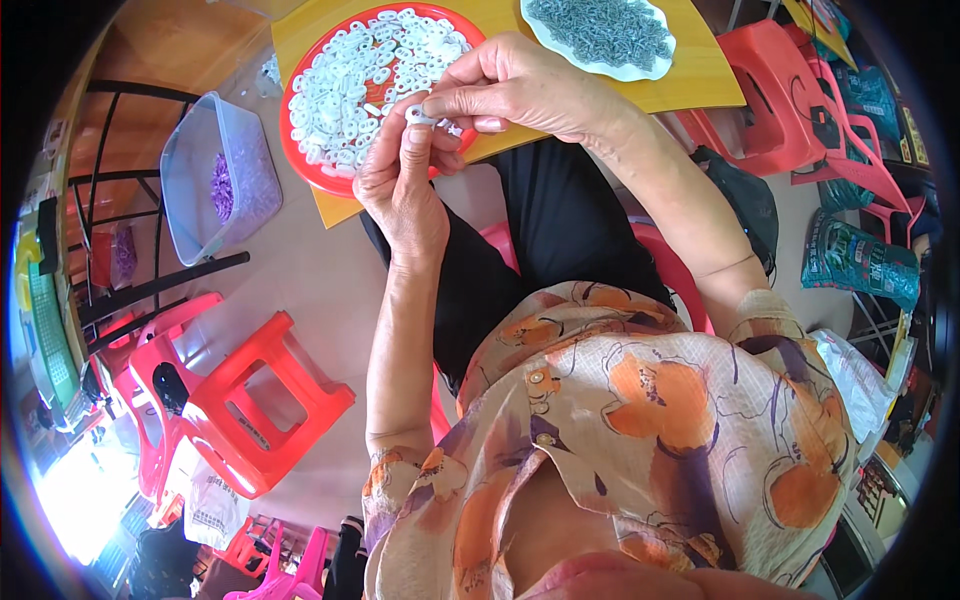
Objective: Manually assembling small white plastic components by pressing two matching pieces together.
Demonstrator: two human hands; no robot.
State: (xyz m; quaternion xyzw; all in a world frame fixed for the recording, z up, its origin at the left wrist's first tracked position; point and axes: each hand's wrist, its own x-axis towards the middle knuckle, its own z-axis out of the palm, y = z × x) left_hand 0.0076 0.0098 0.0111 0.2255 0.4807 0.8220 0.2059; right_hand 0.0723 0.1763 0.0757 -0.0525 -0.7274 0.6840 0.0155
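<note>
A small white plastic piece (416,116) with a hole in it is pinched between the thumb and fingers of my left hand (408,195). Thumb and forefinger of my right hand (525,92) close on the same piece from the right. Small whitish bits (452,129) show below my right fingers; their kind is too small to tell. Both hands are over the near right rim of a round red tray (291,125). Many loose white oval pieces (335,90) with holes lie in it. Beyond my right hand, a white dish (655,70) holds a heap of thin grey-blue screw-like parts (600,30).
The tray and dish stand on a yellow table (700,75) in front of my knees. At left are a clear plastic bin (185,200) with purple pieces, a black metal rack (125,190) and a red stool (270,400). Red chairs (770,95) and a teal bag (860,258) are at right.
</note>
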